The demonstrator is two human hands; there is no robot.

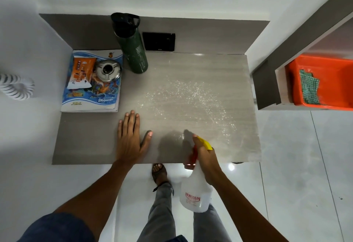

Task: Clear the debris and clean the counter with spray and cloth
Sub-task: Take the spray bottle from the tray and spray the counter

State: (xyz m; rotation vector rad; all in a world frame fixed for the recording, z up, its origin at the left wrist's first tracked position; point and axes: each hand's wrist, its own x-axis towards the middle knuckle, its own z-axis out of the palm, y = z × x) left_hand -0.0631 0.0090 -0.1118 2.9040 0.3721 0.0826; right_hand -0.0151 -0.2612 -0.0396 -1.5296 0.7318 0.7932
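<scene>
My right hand (205,156) grips the neck of a white spray bottle (195,192) with a red trigger and yellow nozzle, held at the counter's front edge with the nozzle facing the counter. My left hand (130,136) lies flat, palm down, fingers spread, on the grey counter (91,138) near the front. Fine spray droplets (191,96) glisten across the counter's right half. A green checked cloth (309,87) lies in an orange tub (336,81) on a shelf to the right, away from both hands.
At the back left lies a blue notebook (91,96) with an orange wipes packet (81,73) and a steel lid (108,70) on it. A dark green bottle (133,47) stands beside a black wall socket (159,41). White tiled floor lies below.
</scene>
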